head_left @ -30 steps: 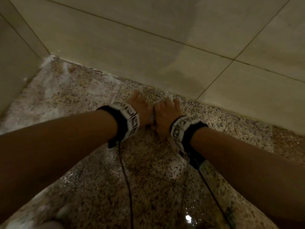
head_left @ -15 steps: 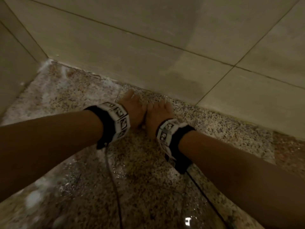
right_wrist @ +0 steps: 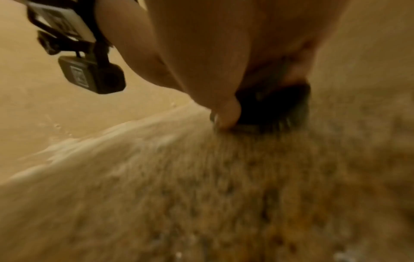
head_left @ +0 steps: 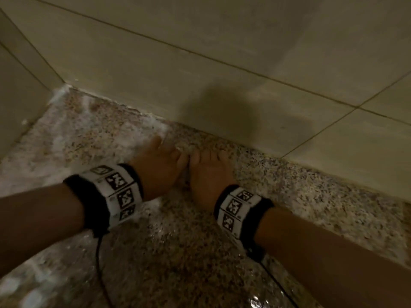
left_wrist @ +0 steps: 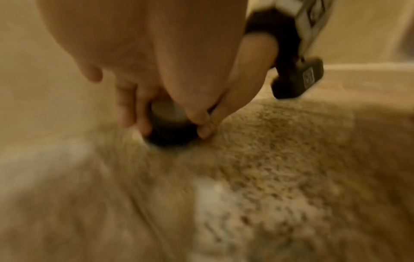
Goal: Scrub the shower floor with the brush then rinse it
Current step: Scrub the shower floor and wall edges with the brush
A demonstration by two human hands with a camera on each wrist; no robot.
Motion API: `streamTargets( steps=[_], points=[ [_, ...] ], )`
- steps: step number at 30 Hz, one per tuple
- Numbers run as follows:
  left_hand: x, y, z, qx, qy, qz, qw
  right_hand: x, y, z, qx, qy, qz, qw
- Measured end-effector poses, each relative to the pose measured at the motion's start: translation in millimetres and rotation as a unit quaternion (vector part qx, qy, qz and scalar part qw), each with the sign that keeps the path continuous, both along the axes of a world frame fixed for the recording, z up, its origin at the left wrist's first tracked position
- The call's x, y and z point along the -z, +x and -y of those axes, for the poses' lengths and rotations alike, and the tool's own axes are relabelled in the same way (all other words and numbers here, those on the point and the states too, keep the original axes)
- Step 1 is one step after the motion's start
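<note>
Left hand (head_left: 159,167) and right hand (head_left: 210,172) grip brush (left_wrist: 172,127) beside foam (head_left: 66,138), wall (head_left: 200,70).

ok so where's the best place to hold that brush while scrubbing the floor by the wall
Grip the pale rounded top of the brush from above, one hand on each flank. Its dark bristle base sits flat on the speckled floor, so only the top and sides are free. The left hand and right hand already wrap it that way, fingers curled down its sides.

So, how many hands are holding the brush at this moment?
2. The left hand and the right hand lie side by side on the brush, pressing it onto the granite floor near the wall.
</note>
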State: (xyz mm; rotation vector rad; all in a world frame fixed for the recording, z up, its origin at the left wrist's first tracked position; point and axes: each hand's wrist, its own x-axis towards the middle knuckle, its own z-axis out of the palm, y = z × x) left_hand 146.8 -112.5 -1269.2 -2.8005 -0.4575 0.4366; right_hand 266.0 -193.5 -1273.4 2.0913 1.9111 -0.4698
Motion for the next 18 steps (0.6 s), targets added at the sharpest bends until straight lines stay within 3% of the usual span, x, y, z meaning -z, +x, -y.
streamTargets(
  steps=[3, 7, 10, 13, 15, 18],
  points=[
    [8, -7, -20, -0.036, -0.015, -0.009, 0.999, 1, -1, -20, 0.006, 0.048, -0.008, 0.999],
    [-8, 16, -42, -0.064, 0.065, -0.06, 0.994, -3, 9, -55, 0.058, 0.022, -0.014, 0.998],
    [-11, 18, -24, -0.067, 0.019, -0.093, 0.993, -4, 9, -43, 0.058, 0.004, -0.021, 0.998],
    [-7, 11, -7, 0.008, 0.029, -0.006, 1.0, 0, 4, -17, 0.037, -0.041, 0.0, 0.998],
    [-6, 14, -12, -0.043, 0.004, -0.045, 0.998, -2, 9, -21, 0.064, -0.026, 0.0, 0.998],
    [-18, 42, -32, -0.093, 0.033, -0.064, 0.993, -14, 22, -49, 0.14, -0.003, -0.013, 0.99]
  ],
)
